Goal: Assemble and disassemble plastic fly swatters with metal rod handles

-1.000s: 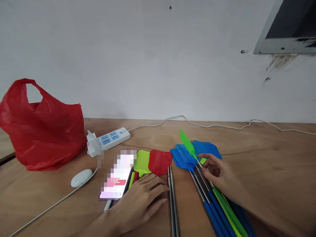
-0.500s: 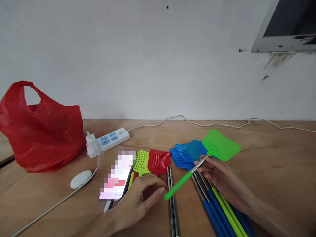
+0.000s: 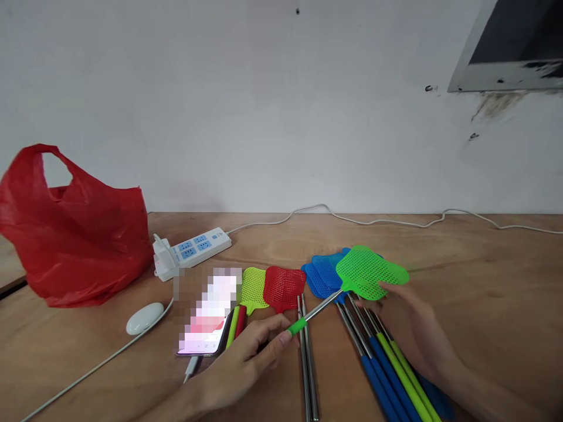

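Green fly swatter (image 3: 367, 271): perforated mesh head, steel shaft, green grip. Left hand (image 3: 246, 360) pinches the grip end above the tabletop (image 3: 484, 281); right hand (image 3: 409, 319), fingers loose, touches the head, which lies over the blue swatters (image 3: 323, 275).

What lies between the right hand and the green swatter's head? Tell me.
Nothing visible. The right hand lies at the near right edge of the green swatter's head, fingers touching or almost touching it. The left hand grips its green handle. The head is above the blue swatters.
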The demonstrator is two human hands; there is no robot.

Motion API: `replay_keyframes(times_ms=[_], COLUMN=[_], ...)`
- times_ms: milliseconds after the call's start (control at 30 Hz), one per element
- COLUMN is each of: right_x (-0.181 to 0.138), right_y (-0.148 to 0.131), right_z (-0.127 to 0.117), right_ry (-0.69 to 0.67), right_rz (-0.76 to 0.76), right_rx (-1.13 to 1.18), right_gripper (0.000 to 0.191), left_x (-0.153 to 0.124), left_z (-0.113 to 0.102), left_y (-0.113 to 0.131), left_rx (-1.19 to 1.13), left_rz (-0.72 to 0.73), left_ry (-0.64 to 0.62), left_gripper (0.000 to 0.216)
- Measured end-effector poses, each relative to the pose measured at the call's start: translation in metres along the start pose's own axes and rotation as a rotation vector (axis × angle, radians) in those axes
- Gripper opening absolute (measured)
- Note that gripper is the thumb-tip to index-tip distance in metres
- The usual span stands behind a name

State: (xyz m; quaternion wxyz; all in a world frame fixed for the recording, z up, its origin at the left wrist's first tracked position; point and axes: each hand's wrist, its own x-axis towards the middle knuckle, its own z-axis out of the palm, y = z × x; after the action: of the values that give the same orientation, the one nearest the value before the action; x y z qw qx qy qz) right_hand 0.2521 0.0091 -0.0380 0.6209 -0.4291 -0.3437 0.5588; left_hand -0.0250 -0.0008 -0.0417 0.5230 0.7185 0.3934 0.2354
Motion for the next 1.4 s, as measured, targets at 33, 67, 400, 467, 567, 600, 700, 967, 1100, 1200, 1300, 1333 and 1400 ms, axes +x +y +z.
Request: replay_keyframes(times_ms=[33,67,400,467,567,600,700,967,1100,1200,1300,1333,1400], right_x=[0.006,0.012,0.016,0.017,0.018,0.017,0.015,0.008,-0.001,-0.005,-0.004,-0.004,-0.003], right_y=[-0.003,-0.007,-0.060,-0.051,-0.041,-0.039,-0.039,-0.031,-0.022,-0.020,-0.022,-0.023,-0.024], right_z=[-0.002,-0.004,0.001,0.001,0.005,0.008,0.014,0.015,0.016,0.015,0.013,0.012,0.012], right_ry=[0.118,0.222,-0.501,-0.716,-0.797,-0.797,-0.797,-0.733,-0.648,-0.604,-0.608,-0.615,-0.619], right_rz=[-0.109,-0.220,-0.942,-0.928,-0.910,-0.914,-0.948,-1.104,-1.205,-1.212,-1.166,-1.157,-1.152], right_rx=[-0.047,-0.108,-1.303,-1.451,-1.564,-1.583,-1.594,-1.588,-1.616,-1.625,-1.612,-1.596,-1.561], right_gripper=[0.030,0.038,0.040,0.036,0.010,0.006,0.006,0.007,0.010,0.013,0.014,0.015,0.016], left_x=[0.000,0.000,-0.011,-0.013,-0.012,-0.011,-0.003,0.012,0.012,0.011,0.009,0.008,0.005], left_z=[-0.001,-0.002,-0.012,-0.016,-0.019,-0.018,-0.013,0.001,0.009,0.011,0.008,0.006,0.002], left_y=[0.002,0.003,0.019,0.024,0.030,0.031,0.034,0.044,0.048,0.048,0.046,0.045,0.043], left_rx=[0.056,0.110,0.402,0.454,0.507,0.525,0.610,0.951,1.065,1.170,1.150,1.129,1.097], left_rz=[0.010,0.017,-0.008,-0.009,0.009,0.016,0.052,0.084,0.083,0.058,0.052,0.055,0.066], left_ry=[0.011,0.025,0.018,-0.045,-0.091,-0.083,-0.032,-0.021,-0.031,-0.047,-0.055,-0.057,-0.057], left_gripper=[0.038,0.037,0.036,0.036,0.037,0.035,0.026,0.028,0.024,0.026,0.027,0.028,0.030])
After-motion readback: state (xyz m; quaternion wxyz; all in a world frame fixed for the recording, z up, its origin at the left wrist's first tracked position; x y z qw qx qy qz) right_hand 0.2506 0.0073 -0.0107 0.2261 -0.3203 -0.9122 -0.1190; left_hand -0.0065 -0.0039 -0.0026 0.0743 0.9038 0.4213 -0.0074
